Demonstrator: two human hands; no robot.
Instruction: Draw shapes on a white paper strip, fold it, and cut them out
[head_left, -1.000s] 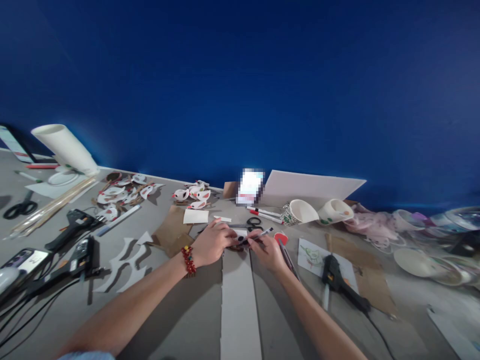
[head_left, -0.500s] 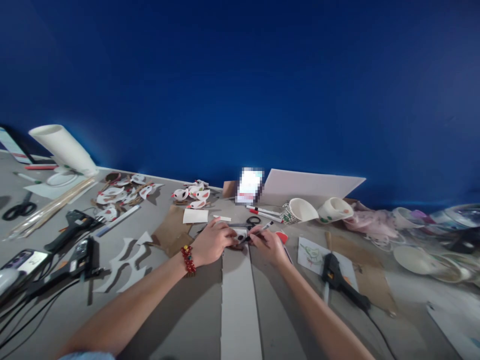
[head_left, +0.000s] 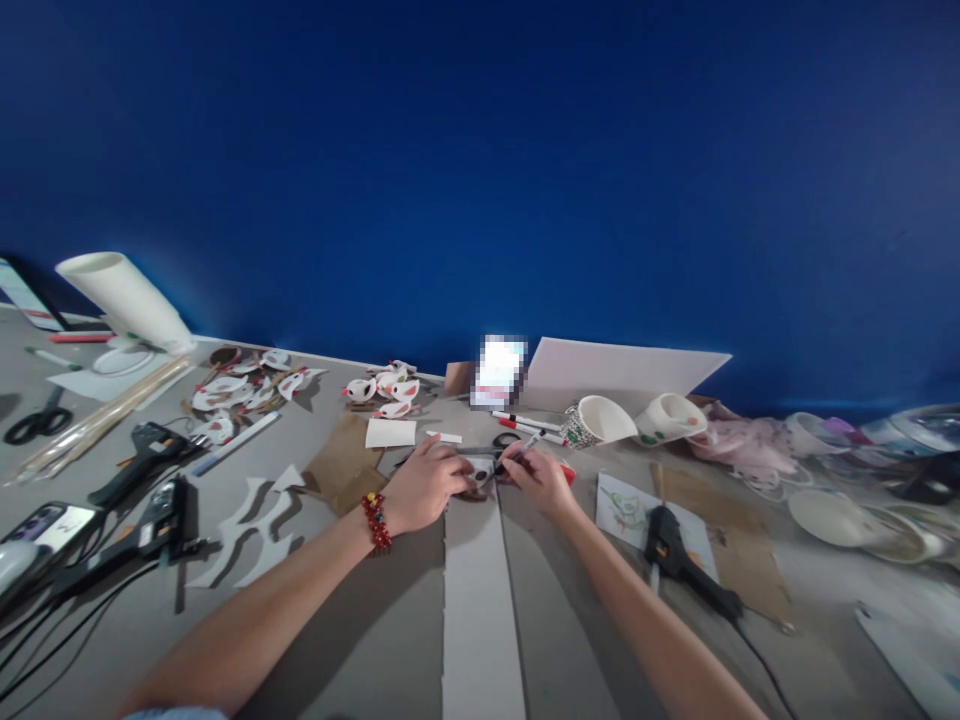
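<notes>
My right hand (head_left: pixel 536 478) is closed round a slim marker (head_left: pixel 531 440), its tip pointing down and left at a small white piece (head_left: pixel 481 470) with dark marks. The fingers of my left hand (head_left: pixel 426 484) press on the left side of that piece, partly covering it. Beneath lies the far end of a long white strip (head_left: pixel 481 610) that runs toward me. Behind my hands is a pair of scissors (head_left: pixel 507 440), partly hidden. Something red (head_left: pixel 568 474) shows beside my right hand.
Glue guns lie at the left (head_left: pixel 142 460) and right (head_left: pixel 679 565) with trailing cables. White paper birds (head_left: pixel 394 385) sit behind my left hand. A lit phone (head_left: pixel 498 372) leans at the wall, with paper cups (head_left: pixel 600 420) to its right.
My right hand has shifted slightly, and the marker now stands a little steeper over the small white piece. My left hand has stayed in place.
</notes>
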